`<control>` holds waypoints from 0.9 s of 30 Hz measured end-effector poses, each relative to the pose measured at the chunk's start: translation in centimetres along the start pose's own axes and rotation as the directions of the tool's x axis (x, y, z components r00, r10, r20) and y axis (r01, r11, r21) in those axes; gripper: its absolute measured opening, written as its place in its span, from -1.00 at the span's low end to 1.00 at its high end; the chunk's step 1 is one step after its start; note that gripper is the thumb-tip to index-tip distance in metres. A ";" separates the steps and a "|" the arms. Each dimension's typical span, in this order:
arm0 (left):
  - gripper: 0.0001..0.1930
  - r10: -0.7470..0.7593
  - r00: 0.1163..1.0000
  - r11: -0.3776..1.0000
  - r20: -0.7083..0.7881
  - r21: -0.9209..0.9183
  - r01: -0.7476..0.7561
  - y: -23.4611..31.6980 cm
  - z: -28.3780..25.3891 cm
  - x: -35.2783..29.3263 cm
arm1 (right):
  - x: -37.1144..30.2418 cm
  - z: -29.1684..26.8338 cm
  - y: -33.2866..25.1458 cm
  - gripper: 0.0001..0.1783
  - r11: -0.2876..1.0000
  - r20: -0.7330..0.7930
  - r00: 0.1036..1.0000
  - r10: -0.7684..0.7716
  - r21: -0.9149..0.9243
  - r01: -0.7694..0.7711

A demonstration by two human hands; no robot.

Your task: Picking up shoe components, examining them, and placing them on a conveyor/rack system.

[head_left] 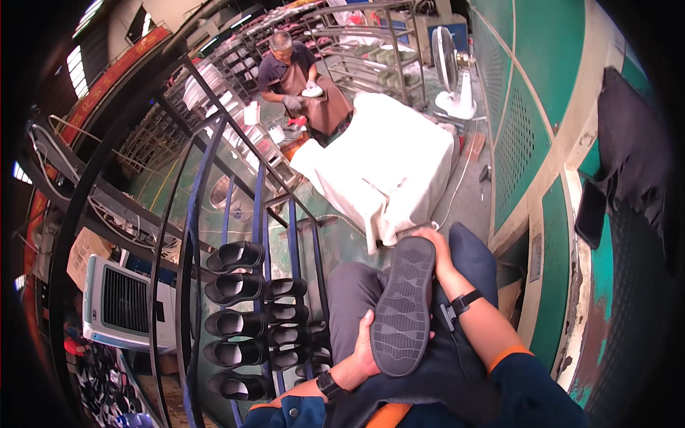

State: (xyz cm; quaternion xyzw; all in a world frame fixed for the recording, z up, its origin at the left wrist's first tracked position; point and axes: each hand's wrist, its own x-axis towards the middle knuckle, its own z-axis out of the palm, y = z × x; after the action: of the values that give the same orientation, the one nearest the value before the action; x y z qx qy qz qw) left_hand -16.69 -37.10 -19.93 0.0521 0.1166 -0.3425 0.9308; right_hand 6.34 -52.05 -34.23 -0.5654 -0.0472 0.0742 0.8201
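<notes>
A black shoe [403, 314] is held over my lap with its dark grey, ridged sole turned up. Its upper is mostly hidden beneath the sole. My left hand [364, 348] grips the side near the closer end, thumb along the edge. At the far end, my right hand [438, 251] is wrapped round the shoe, with its fingers partly hidden behind it. Both wrists wear dark bands. To my left, several black shoes [235, 323] stand in columns on a rack with blue and black metal bars [193, 214].
A bulky object under a white cloth [392, 153] stands ahead. Beyond it a co-worker [291, 75] in a brown apron sits holding a pale shoe-like object [312, 91]. A white fan [454, 100] stands by green panels [517, 135]. An air cooler [128, 303] sits left of the rack.
</notes>
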 end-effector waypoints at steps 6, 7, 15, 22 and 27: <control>-0.04 0.039 0.963 0.959 -0.267 0.281 0.039 -0.9 -0.7 -2.3 | -0.5 -4.0 1.7 -0.62 0.877 0.319 0.853 0.412 0.115 -0.467; -0.04 0.030 0.963 0.962 -0.268 0.270 0.045 -0.9 -0.7 -2.4 | -0.5 -5.6 1.0 -0.62 0.874 0.311 0.852 0.421 0.111 -0.473; 0.28 0.314 0.948 0.695 0.052 0.668 -0.266 3.2 9.6 -5.9 | -7.2 -9.6 -2.1 -0.27 0.569 0.405 0.773 0.488 0.523 -0.634; 0.37 0.557 0.719 0.513 0.415 0.509 -0.691 8.5 8.8 -5.6 | -9.5 -0.7 -13.5 0.02 0.747 0.753 0.598 0.275 0.225 -0.626; 0.15 0.707 0.698 0.563 0.114 0.508 -0.652 5.9 -3.5 -15.4 | -2.3 3.4 -13.1 -0.18 0.837 0.665 0.701 0.258 0.208 -0.506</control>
State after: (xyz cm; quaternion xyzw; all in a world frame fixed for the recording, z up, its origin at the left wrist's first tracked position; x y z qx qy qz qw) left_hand -24.89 -22.33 -19.36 0.3556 0.0396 0.0278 0.9334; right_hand 4.45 -53.87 -20.70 -0.3390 -0.1739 0.4326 0.8171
